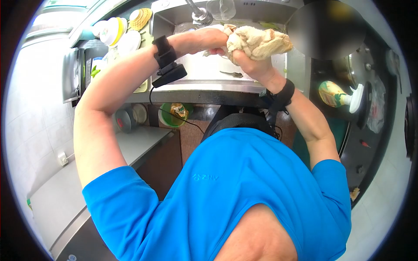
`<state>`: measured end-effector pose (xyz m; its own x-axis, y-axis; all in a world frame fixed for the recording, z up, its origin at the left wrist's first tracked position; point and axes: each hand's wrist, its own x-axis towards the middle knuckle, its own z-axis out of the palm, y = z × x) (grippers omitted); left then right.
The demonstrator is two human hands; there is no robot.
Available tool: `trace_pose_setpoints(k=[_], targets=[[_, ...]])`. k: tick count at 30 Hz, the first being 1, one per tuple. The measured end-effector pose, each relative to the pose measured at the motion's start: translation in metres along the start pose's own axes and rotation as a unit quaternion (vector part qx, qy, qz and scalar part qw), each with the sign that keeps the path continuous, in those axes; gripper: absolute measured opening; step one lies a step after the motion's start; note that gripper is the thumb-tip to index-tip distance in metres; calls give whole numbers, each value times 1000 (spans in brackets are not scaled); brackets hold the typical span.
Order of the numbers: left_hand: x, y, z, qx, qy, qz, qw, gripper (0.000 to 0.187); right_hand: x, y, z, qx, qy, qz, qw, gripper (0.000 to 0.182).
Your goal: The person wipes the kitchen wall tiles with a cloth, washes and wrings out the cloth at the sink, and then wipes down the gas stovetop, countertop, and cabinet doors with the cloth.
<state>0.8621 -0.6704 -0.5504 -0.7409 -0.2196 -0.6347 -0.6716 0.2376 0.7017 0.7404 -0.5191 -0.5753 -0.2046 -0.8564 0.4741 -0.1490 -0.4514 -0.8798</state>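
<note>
Clearly, you have the cloth [257,42] up over the sink [198,81], held between both hands. It is a pale cream, thick and soft-looking, bunched into a crumpled lump with deep folds, and it tapers towards its right end, where the edge turns tan-brown. A brownish patch also shows near its upper left corner. The grip of your right hand [254,67] is closed round the underside, thumb against the folds. The grip of your left hand [214,40] is curled in on the left end, its fingertips partly hidden by the fabric. Below, a dark, slim scrap [231,74] lies in the sink, apart from the cloth. The tap [202,16] stands behind, and a spray bottle [333,94] is off to your right.
</note>
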Motion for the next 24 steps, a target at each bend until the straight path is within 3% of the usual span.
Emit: trace_pose_setpoints(k=[4,6,7,9,10,11,12,13,15,16,17,18,20,21,24], targets=[[2,-13,5,-46,-7,8,999,33,-12,26,4,-76,-68,-34,994,17],[8,-34,4,-32,-59,107,992,22,-21,38,8,-109,-74,-49,990,18],[9,-43,5,-31,-59,108,992,22,-22,38,9,-144,-79,-65,984,20],[9,-52,7,-83,-105,204,970,19,-18,37,11,-134,-74,-60,986,13],[11,-50,8,-80,-105,206,969,19,-12,36,13,-158,24,-47,986,8],[15,-46,10,-111,-49,106,987,22,-5,37,13,-180,123,-35,975,7],[18,-42,12,-140,10,5,990,26,-4,40,3,-117,61,131,983,13],[20,-37,12,-168,69,-96,979,31,4,45,2,202,198,257,924,9],[20,-38,8,-179,73,-66,979,40,10,69,-13,327,326,362,809,16],[20,-37,15,-114,183,-23,976,45,10,78,-23,367,338,397,770,22],[21,-35,21,-49,287,23,956,51,4,86,-28,365,345,390,772,22],[9,-23,30,93,358,115,922,60,-1,88,-33,425,326,416,734,26],[-8,1,48,265,369,211,865,62,-5,90,-40,514,307,455,659,34],[-10,4,53,360,374,280,807,63,-5,87,-39,515,312,449,660,34],[-2,-4,60,340,337,296,827,50,-14,72,-30,559,293,465,621,34]])
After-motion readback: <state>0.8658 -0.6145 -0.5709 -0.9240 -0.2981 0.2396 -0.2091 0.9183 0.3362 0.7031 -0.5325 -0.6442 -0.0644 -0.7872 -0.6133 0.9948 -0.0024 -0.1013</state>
